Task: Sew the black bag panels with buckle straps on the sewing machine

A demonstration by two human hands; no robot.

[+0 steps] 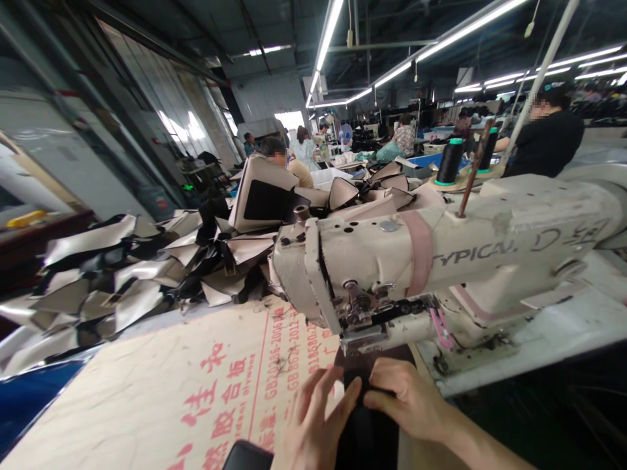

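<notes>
A black piece of fabric or leather [369, 434] runs from the bottom edge up to the head of the sewing machine [362, 267]. My left hand [316, 414] lies along its left side, thumb resting on the dark material and fingers curved beside it. Opposite, my right hand [411, 398] has bent fingers and a thumb closed on the piece's right part, just below the presser foot area. The needle and the stitching spot are hidden by the machine head. A black phone-like object [248, 455] sits left of my left wrist.
Beneath the work is a plywood board [161, 385] with red print. Beige and black sewn pieces [132, 274] heap up behind and left. Black thread cones [449, 162] stand behind the machine. A person in black [548, 134] is at right; several others work farther back.
</notes>
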